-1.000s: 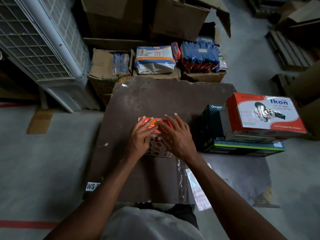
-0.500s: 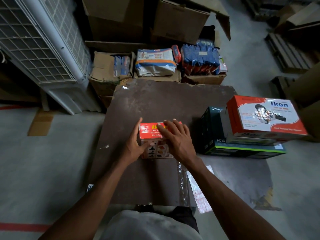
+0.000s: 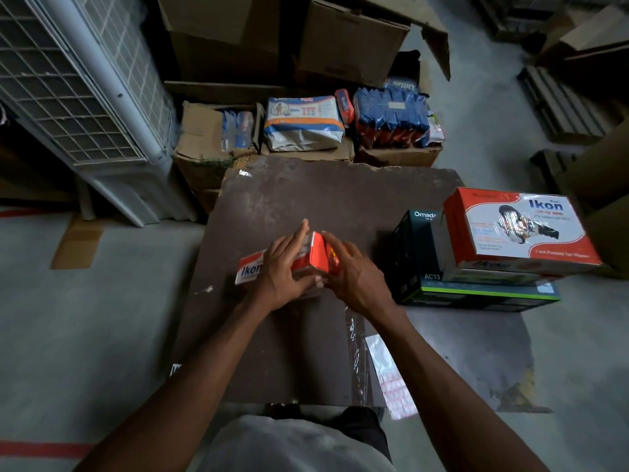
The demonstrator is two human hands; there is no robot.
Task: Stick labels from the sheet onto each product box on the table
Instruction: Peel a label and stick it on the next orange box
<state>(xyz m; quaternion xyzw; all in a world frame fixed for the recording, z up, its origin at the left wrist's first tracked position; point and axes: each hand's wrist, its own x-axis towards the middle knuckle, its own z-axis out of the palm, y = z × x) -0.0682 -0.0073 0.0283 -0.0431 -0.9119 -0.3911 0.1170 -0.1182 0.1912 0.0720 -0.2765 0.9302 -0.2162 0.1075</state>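
— Orange and white, that small Ikon box [image 3: 308,258] in the middle of the brown table [image 3: 306,199]; is it lying flat?

— No, it is tipped up between both hands, one end lifted, the "Ikon" lettering showing at its low left end.

— How does the left hand [image 3: 280,270] sit on it?

— Laid over the top face, fingers fairly straight and pointing away from the person, thumb tucked along the near side of the box.

— And the right hand [image 3: 354,274]?

— Cupped against the raised orange end, fingers curved round it. Both hands hold that same box; whether a sticker sits under the fingers I cannot tell.

— Where is the label sheet [image 3: 391,376]?

— Down by the near right edge of the table, white with rows of small reddish labels, lying beside a strip of crinkled clear plastic film [image 3: 355,352]. Neither hand touches it.

— Other product boxes?

— On the right side, a large orange and white Ikon box [image 3: 517,229] rests on top of a black Omada box [image 3: 418,253] with a green stripe along its front. They stand well apart from the hands.

— Behind the table?

— Cardboard cartons [image 3: 350,42], a white diaper pack [image 3: 303,122], a bundle of blue packets [image 3: 391,114], and a big grey air cooler [image 3: 78,90] on the left, all on a concrete floor [image 3: 85,335].
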